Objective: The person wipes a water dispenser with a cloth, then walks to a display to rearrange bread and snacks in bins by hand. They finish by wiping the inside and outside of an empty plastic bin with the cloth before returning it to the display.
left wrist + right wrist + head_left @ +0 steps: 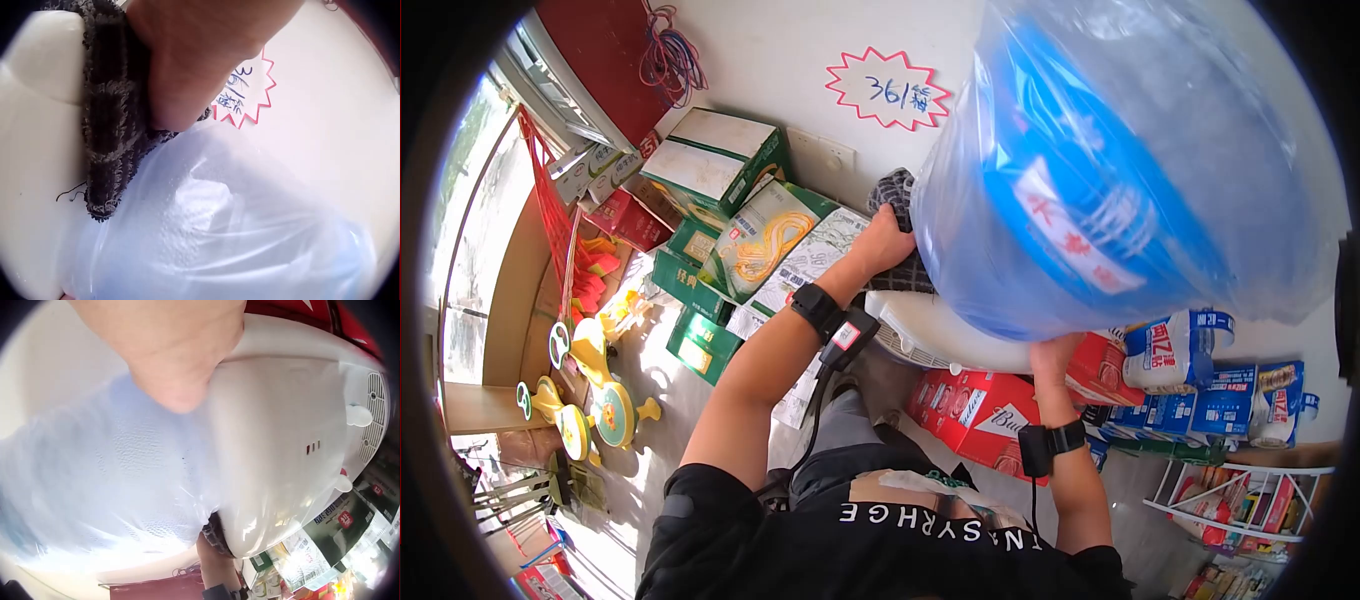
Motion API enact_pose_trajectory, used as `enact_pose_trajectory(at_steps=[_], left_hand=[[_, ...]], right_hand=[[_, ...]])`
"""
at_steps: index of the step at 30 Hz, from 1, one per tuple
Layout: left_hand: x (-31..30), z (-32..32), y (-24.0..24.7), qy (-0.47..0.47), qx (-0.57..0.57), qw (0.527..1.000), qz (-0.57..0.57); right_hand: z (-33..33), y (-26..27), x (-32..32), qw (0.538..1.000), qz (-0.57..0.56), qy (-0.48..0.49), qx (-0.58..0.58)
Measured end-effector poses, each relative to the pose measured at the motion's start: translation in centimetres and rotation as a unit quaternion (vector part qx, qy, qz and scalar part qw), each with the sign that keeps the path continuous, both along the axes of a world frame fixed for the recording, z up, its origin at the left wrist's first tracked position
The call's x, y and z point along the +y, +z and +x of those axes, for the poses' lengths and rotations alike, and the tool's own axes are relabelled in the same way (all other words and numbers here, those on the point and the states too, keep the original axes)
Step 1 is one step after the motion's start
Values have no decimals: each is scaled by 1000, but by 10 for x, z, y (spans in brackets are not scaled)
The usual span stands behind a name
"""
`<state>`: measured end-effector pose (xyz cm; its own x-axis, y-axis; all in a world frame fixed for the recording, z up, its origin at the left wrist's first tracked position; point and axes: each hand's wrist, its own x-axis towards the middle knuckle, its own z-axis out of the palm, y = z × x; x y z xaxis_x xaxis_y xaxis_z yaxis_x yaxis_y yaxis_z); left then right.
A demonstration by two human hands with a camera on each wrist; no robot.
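A large blue water bottle (1090, 170) in a clear plastic bag stands over the white water dispenser (281, 437); its lower end is at the dispenser's top. My left hand (887, 240) grips a dark checked cloth (112, 119) beside the bottle, on the wall side of the dispenser. In the left wrist view the cloth lies between the white casing and the bagged bottle. On the opposite side, my right hand (1052, 357) touches where bottle and dispenser top meet. Its fingers are hidden in the head view, and the right wrist view shows mostly the hand's base (181, 356).
Green cartons (720, 160) are stacked left of the dispenser. Red beer boxes (980, 415) and blue packs (1225, 395) stand to the right, near a white wire rack (1250, 500). Yellow ride-on toys (590, 380) stand on the floor at left. A price sign (890, 90) is on the wall.
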<state>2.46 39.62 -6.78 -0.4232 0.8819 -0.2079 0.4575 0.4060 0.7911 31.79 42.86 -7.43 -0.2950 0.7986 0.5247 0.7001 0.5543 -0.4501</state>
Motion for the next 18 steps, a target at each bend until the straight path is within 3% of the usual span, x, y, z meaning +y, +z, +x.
enact_pose_trajectory(at_steps=[1,2,5,9,18], left_hand=[[8,-6,-5,-15,-24,1000,13],[16,-12,-10,-32,-48,998,26],[42,-24,-14,-68,-80,993,56],[93,-33,-27,-94,-21,995,40],[138,-34,3,-76,-14,996,-37]], right_hand=[[2,1,-1,999,-3,-7,-40],[3,-8,0,1000,-17,-16,-3],[7,-19,-5,988,23,-41,-145],[14,-28,-8,986,-83,-52,-133],[10,-27,-7,974,-138,-65,-165]])
